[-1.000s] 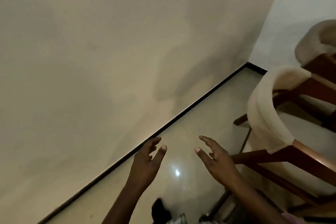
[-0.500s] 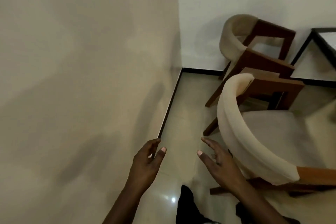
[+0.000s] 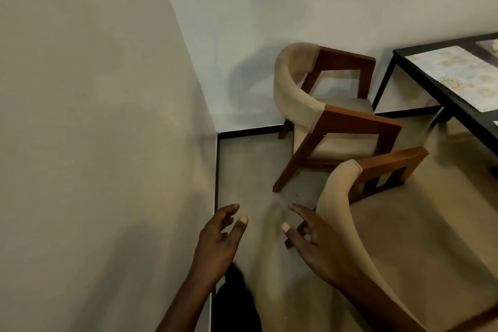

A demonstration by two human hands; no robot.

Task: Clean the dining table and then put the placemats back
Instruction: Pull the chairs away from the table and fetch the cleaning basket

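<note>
The black-framed dining table (image 3: 420,77) shows at the right edge, far from my hands. A pale patterned placemat (image 3: 455,75) lies on its top, and a sliver of a second one (image 3: 495,124) shows at the frame edge. My left hand (image 3: 219,240) hovers low in the middle with fingers spread, holding nothing. My right hand (image 3: 314,244) is beside it, also empty and spread, just left of the near chair's cushioned back.
A near beige armchair (image 3: 382,224) with wooden arms stands right in front of my right hand. A second matching chair (image 3: 320,113) sits in the room corner. A beige wall (image 3: 94,129) fills the left. A narrow strip of tiled floor (image 3: 248,170) runs between wall and chairs.
The view has swung right: the wall takes less of the frame, both chairs sit more central, and the table with its placemat has come into sight. Both hands keep their spread pose.
</note>
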